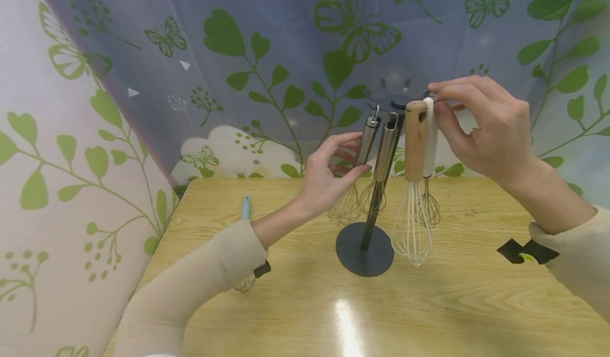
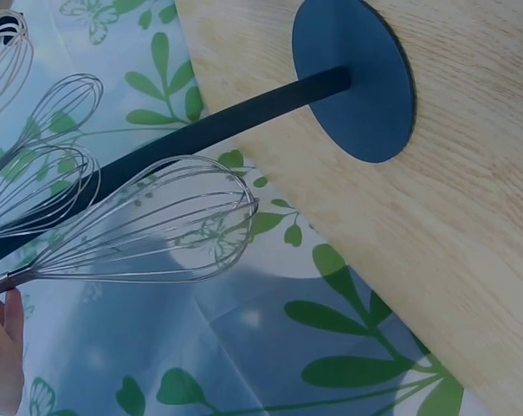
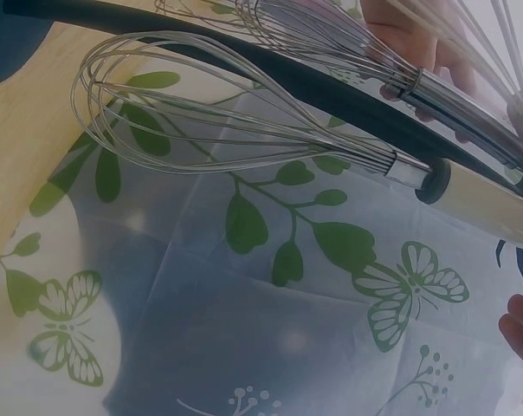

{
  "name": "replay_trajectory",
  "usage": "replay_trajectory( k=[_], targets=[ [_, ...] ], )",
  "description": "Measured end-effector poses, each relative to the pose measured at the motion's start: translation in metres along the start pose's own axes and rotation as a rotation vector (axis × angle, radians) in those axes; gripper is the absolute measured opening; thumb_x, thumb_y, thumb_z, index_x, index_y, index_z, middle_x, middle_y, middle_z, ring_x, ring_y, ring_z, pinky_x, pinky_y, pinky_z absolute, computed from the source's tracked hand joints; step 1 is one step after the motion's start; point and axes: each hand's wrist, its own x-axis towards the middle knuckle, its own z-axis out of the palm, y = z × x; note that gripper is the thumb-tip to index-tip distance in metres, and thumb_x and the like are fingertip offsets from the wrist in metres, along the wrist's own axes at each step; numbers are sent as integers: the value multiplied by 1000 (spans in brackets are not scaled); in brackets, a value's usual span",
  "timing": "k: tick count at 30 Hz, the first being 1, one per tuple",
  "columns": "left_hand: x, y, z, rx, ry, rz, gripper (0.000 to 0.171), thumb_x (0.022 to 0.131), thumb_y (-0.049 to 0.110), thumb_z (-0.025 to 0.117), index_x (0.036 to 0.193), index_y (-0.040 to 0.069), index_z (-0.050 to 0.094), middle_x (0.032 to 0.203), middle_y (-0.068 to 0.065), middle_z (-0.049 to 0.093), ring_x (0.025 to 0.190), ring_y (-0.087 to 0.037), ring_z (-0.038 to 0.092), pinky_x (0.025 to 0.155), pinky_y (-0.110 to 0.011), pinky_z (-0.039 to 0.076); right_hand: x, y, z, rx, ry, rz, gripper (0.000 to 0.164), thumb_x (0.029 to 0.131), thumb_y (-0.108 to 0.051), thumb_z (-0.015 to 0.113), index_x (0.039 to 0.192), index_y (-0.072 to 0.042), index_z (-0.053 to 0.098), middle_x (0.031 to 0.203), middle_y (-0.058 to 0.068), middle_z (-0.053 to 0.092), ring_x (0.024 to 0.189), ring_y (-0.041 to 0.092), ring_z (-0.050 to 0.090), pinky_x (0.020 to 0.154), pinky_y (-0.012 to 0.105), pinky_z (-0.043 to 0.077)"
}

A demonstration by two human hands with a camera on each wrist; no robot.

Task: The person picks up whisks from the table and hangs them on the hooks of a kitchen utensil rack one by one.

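Observation:
A black stand with a round base and hooks at its top carries several whisks. My left hand holds the steel handle of the leftmost whisk, fingers behind it and thumb in front; its wire loops show in the left wrist view. Beside it hangs another steel-handled whisk. At the right, a wooden-handled whisk hangs in front of a white-handled whisk. My right hand pinches the white handle's top end near a hook; the exact fingertip contact is partly hidden.
A whisk with a light blue handle lies on the wooden table at the left, partly behind my left forearm. A patterned curtain with green leaves and butterflies hangs close behind the stand.

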Motion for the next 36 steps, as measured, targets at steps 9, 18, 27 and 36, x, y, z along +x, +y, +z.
replay_trajectory(
  k=[9, 18, 27, 36],
  targets=[
    [1, 0, 4, 0, 4, -7, 53, 93, 4, 80, 141, 3, 60, 123, -20, 67, 97, -32, 71, 77, -24, 66, 0, 0, 0, 6, -1, 4, 27, 102, -21, 61, 100, 3, 75, 104, 19, 80, 71, 38, 69, 81, 3, 34],
    [1, -2, 9, -27, 11, -13, 53, 92, 3, 79, 141, 2, 59, 123, -20, 66, 97, -32, 71, 78, -28, 67, -1, 1, 1, 3, 10, 4, 25, 101, -19, 61, 99, 2, 75, 103, 18, 80, 70, 39, 68, 77, 6, 35],
    [1, -2, 9, -28, 14, 4, 54, 91, 1, 80, 141, 2, 58, 122, -21, 66, 97, -33, 70, 77, -26, 67, -1, 1, 1, -9, 19, 3, 25, 101, -19, 61, 100, 1, 75, 102, 18, 80, 70, 39, 69, 72, 14, 38],
    [-1, -1, 7, -27, 20, -5, 53, 91, 2, 80, 140, 2, 60, 120, -21, 68, 96, -32, 71, 77, -28, 68, -1, 0, 1, -5, 15, 6, 25, 101, -19, 61, 102, 1, 75, 102, 18, 80, 70, 39, 69, 79, 4, 35]
  ],
)
